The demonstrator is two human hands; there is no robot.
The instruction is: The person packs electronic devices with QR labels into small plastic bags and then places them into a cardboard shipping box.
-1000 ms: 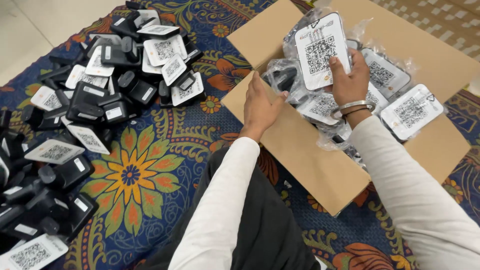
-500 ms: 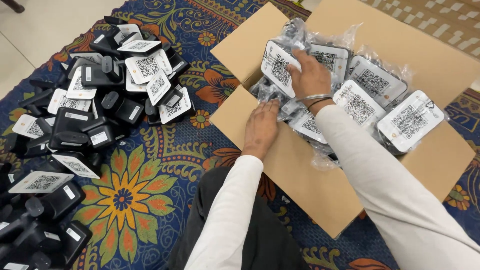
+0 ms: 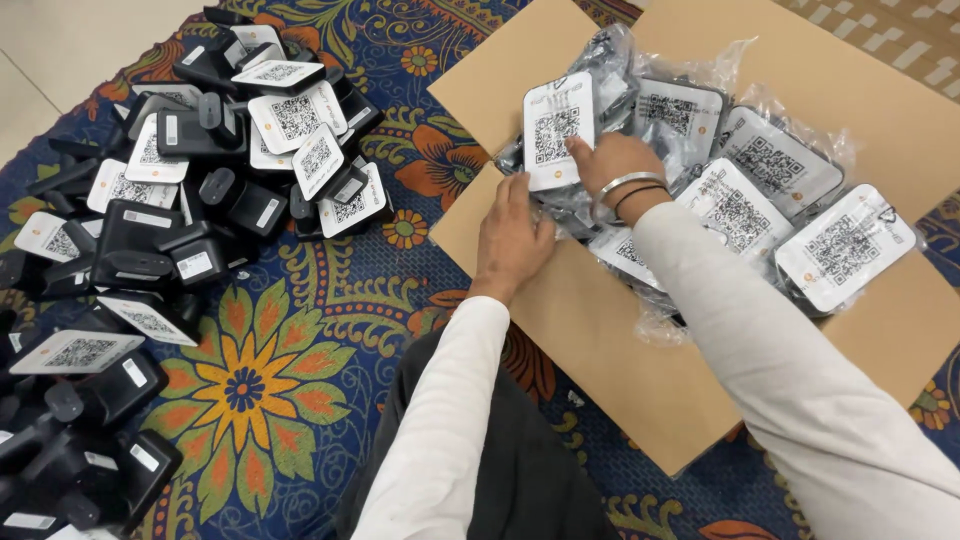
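Head view: right hand (image 3: 612, 165) fingers pinched on a bagged white-labelled device (image 3: 558, 132) inside the cardboard box (image 3: 600, 330), long axis upright, label facing camera. Left hand (image 3: 512, 232) fingers loosely together, resting on the box's near flap, holding nothing

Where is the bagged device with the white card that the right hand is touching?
Head view, upper centre: the bagged device stands at the left end of the cardboard box, right hand beside it.

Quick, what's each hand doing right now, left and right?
Left hand: fingers reach among the bagged black devices at the cardboard box edge; grip cannot be told.
Right hand: closed on a bagged device with a white card.
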